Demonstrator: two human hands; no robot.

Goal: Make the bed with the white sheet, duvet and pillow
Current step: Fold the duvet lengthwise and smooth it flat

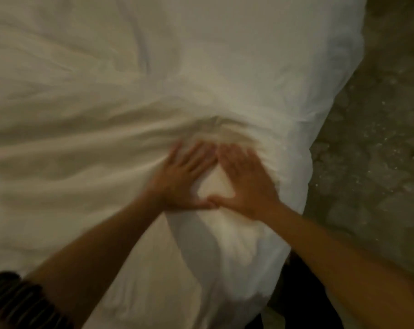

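Observation:
A white duvet covers most of the view, creased and puffed up, with its edge falling off on the right side. My left hand and my right hand lie flat on it side by side, fingers straight and spread, thumbs touching and fingertips close together. They press the cloth down near the bed's right edge, and folds fan out to the left from under them. The image is blurred. I cannot make out a separate sheet or pillow.
A speckled greenish floor runs along the right of the bed. A dark gap shows between the bed edge and my right forearm. A dark striped sleeve is at the lower left.

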